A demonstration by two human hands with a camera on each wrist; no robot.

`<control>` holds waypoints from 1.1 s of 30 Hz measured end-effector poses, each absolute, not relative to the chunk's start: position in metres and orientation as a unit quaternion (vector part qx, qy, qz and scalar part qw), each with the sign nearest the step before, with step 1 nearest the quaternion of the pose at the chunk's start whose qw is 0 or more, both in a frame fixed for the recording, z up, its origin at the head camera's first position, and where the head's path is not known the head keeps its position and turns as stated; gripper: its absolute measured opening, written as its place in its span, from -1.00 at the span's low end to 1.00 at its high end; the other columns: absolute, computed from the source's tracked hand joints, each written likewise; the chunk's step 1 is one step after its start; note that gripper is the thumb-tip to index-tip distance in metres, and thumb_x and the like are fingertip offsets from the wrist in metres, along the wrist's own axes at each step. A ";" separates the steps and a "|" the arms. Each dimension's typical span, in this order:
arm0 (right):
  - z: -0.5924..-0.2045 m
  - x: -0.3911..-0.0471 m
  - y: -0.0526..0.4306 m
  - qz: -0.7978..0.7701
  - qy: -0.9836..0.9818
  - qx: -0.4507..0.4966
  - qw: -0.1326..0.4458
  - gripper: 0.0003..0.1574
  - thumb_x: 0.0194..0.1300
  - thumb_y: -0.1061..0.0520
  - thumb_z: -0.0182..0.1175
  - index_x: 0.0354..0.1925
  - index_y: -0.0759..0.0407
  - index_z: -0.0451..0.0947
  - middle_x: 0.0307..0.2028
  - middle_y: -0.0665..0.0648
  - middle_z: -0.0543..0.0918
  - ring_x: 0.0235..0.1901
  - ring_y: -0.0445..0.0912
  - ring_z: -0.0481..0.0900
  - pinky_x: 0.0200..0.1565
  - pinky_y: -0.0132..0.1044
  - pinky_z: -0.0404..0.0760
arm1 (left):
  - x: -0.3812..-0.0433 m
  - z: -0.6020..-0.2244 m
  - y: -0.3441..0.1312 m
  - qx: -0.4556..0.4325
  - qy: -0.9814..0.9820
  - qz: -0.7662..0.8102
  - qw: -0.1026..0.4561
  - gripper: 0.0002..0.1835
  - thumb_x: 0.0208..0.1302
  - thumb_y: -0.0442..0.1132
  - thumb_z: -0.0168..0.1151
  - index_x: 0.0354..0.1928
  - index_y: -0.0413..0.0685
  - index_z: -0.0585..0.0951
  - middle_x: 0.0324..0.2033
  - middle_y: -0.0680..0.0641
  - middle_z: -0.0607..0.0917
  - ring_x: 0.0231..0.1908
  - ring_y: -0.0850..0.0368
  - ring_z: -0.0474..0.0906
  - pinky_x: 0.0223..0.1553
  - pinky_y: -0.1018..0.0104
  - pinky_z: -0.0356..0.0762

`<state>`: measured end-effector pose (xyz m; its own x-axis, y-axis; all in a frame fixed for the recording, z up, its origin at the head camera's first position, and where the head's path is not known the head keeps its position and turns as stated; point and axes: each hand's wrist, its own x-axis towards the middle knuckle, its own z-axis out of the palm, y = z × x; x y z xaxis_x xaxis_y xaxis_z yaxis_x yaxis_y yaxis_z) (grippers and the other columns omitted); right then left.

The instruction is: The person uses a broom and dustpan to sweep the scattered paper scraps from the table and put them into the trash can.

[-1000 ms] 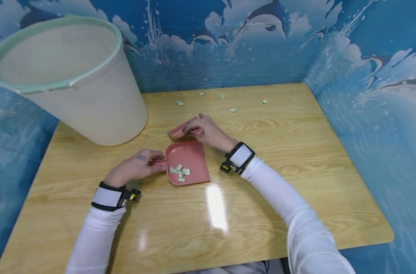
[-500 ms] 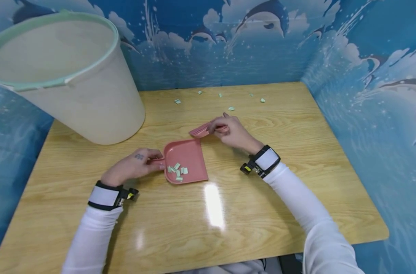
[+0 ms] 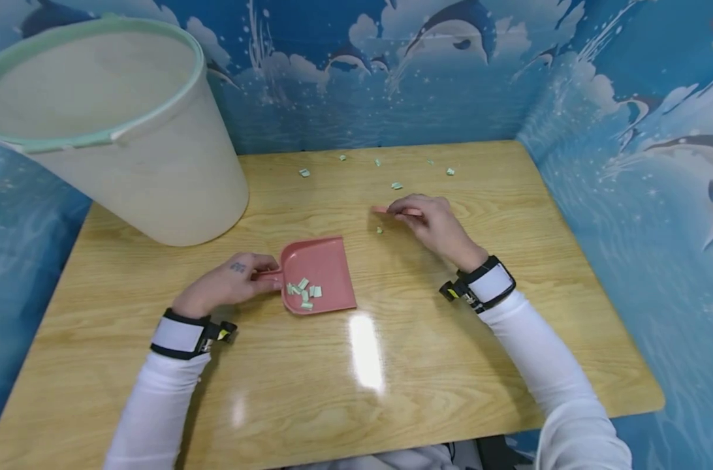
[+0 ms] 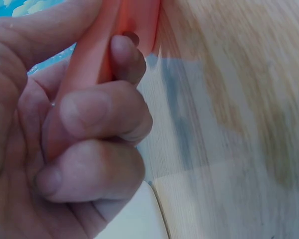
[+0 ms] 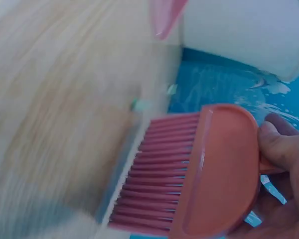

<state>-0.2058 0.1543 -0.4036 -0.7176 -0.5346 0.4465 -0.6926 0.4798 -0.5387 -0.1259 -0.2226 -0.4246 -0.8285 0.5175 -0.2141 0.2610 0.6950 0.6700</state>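
Observation:
My left hand [image 3: 230, 285] grips the handle of a pink dustpan [image 3: 327, 274], its fingers curled round it in the left wrist view. Several pale green paper scraps [image 3: 305, 294] lie in the pan near the handle side. To the right of the pan, my right hand [image 3: 435, 225] holds a small pink hand brush [image 5: 222, 172] by its handle, with the bristles [image 5: 157, 174] toward the table. A single green scrap [image 3: 379, 230] lies on the wood just below the brush in the head view.
A big whitish bucket [image 3: 157, 176] with a green rim stands at the table's back left. More green scraps [image 3: 396, 186] are scattered along the back of the wooden table [image 3: 450, 391]. Dolphin-printed walls [image 3: 309, 117] border the table behind and at the sides.
My right hand has carried the brush to the right, away from the dustpan, and turned it edge-on. A scrap now shows beneath it. The left hand and dustpan stay nearly still.

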 end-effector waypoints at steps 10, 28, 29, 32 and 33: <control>-0.409 -0.196 0.144 0.306 -0.865 0.377 0.131 -0.84 0.34 0.20 0.23 -0.14 0.23 0.66 -0.23 0.12 0.74 -0.26 -0.12 0.64 -0.22 -0.14 0.63 | -0.126 -0.424 -0.223 0.213 0.897 0.330 0.201 -0.76 0.37 -0.12 0.20 0.00 -0.03 0.62 -0.17 0.02 0.69 -0.22 0.15 0.54 -0.17 0.11 0.59; -0.388 -0.182 0.135 0.304 -0.871 0.362 0.132 -0.90 0.39 0.19 0.16 -0.24 0.20 0.59 -0.44 0.05 0.65 -0.60 -0.18 0.41 -0.57 -0.27 0.43 | -0.127 -0.424 -0.224 0.211 0.895 0.338 0.200 -0.73 0.36 -0.09 0.21 0.01 -0.01 0.62 -0.16 0.04 0.69 -0.20 0.16 0.55 -0.14 0.09 0.59; -0.390 -0.183 0.135 0.294 -0.874 0.359 0.140 -0.92 0.38 0.20 0.17 -0.27 0.20 0.58 -0.46 0.05 0.64 -0.59 -0.18 0.42 -0.55 -0.26 0.45 | -0.127 -0.424 -0.224 0.211 0.895 0.337 0.201 -0.74 0.36 -0.10 0.21 0.00 -0.01 0.62 -0.17 0.04 0.69 -0.21 0.16 0.55 -0.16 0.10 0.59; -0.395 -0.182 0.130 0.292 -0.875 0.353 0.154 -0.88 0.36 0.22 0.19 -0.37 0.17 0.52 -0.50 0.05 0.62 -0.61 -0.16 0.42 -0.56 -0.25 0.46 | -0.127 -0.424 -0.223 0.213 0.896 0.334 0.203 -0.77 0.37 -0.12 0.21 -0.02 -0.02 0.63 -0.20 0.04 0.69 -0.26 0.16 0.54 -0.20 0.14 0.59; -0.396 -0.182 0.128 0.295 -0.875 0.351 0.157 -0.86 0.36 0.21 0.18 -0.39 0.16 0.49 -0.49 0.05 0.63 -0.61 -0.16 0.42 -0.56 -0.25 0.46 | -0.127 -0.424 -0.223 0.214 0.896 0.332 0.203 -0.77 0.37 -0.12 0.21 -0.02 -0.02 0.63 -0.21 0.04 0.69 -0.26 0.16 0.54 -0.21 0.15 0.59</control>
